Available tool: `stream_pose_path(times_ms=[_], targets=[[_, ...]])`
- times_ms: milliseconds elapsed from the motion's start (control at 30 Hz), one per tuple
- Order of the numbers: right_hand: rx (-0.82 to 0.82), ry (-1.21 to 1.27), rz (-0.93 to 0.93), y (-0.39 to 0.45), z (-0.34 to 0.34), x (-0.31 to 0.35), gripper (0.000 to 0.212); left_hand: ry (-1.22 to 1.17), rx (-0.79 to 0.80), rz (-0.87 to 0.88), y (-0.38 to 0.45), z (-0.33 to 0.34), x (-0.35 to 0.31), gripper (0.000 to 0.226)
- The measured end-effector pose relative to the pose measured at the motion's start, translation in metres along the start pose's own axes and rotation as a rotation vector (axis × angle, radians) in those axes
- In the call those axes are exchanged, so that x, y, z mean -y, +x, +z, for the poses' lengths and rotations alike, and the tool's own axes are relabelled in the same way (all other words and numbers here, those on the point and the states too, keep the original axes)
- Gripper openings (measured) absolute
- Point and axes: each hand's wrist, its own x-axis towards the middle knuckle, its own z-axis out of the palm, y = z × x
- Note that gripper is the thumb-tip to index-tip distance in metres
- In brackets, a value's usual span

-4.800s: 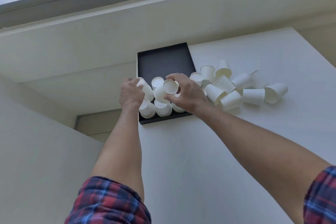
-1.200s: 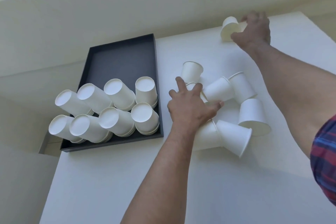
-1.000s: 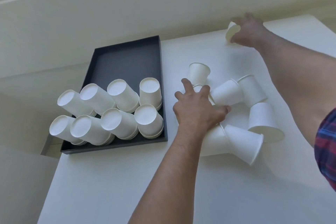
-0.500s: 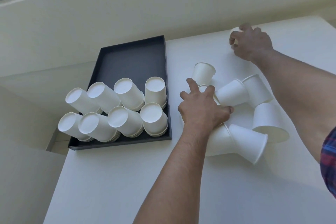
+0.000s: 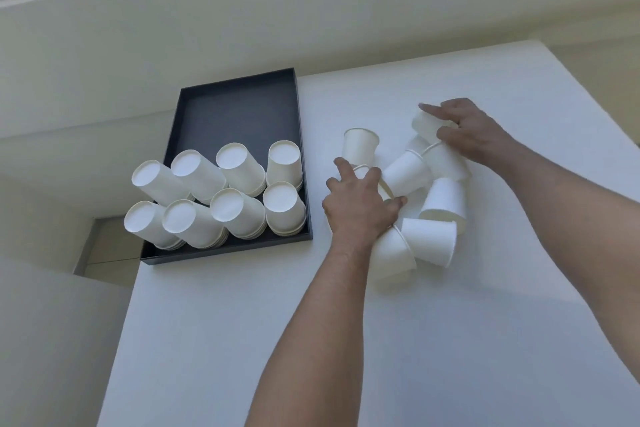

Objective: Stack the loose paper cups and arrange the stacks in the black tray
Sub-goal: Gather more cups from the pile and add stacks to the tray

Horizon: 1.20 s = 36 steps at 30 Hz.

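Observation:
A black tray (image 5: 239, 107) lies at the table's far left; its near half holds several upside-down stacks of white paper cups (image 5: 280, 208). To its right lies a cluster of loose white cups (image 5: 429, 243), some on their sides and one upright (image 5: 360, 146). My left hand (image 5: 360, 204) grips a cup at the cluster's left, which the hand mostly hides. My right hand (image 5: 464, 128) holds a single cup (image 5: 424, 123) at the cluster's far edge, index finger stretched over it.
The white table (image 5: 311, 340) drops off at its left edge just past the tray. A pale wall and a ledge run behind it. The tray's far half shows bare black floor.
My right hand has drawn the far cup back from the table's rear toward the cluster. My left hand has stayed on the cluster's left.

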Motion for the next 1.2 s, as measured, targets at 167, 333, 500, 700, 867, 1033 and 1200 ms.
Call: stream_pose_path(times_ms=[167,333,500,700,867,1033,1200], targets=[[-0.156,0.185,0.1,-0.048,0.019,-0.016,0.048,0.002,0.009,-0.014,-0.023,0.0,0.001,0.061],[-0.313,0.297,0.184,-0.092,0.04,-0.016,0.039,-0.005,-0.009,-0.028,-0.049,0.0,0.003,0.062],[-0.381,0.294,0.236,-0.126,0.059,-0.011,0.037,-0.002,-0.004,-0.039,-0.073,0.0,0.008,0.064],[-0.396,0.289,0.215,-0.165,0.081,0.006,0.034,-0.012,0.001,-0.038,-0.11,-0.001,0.016,0.064],[-0.402,0.238,0.254,-0.188,0.097,0.02,0.033,-0.06,0.005,-0.081,-0.134,-0.004,0.027,0.065],[-0.304,0.09,0.233,-0.213,0.094,0.027,0.052,-0.136,0.027,-0.078,-0.141,-0.01,0.04,0.072],[-0.48,-0.038,0.02,-0.29,0.087,0.033,0.076,-0.272,-0.092,-0.046,-0.168,-0.02,0.056,0.067]])
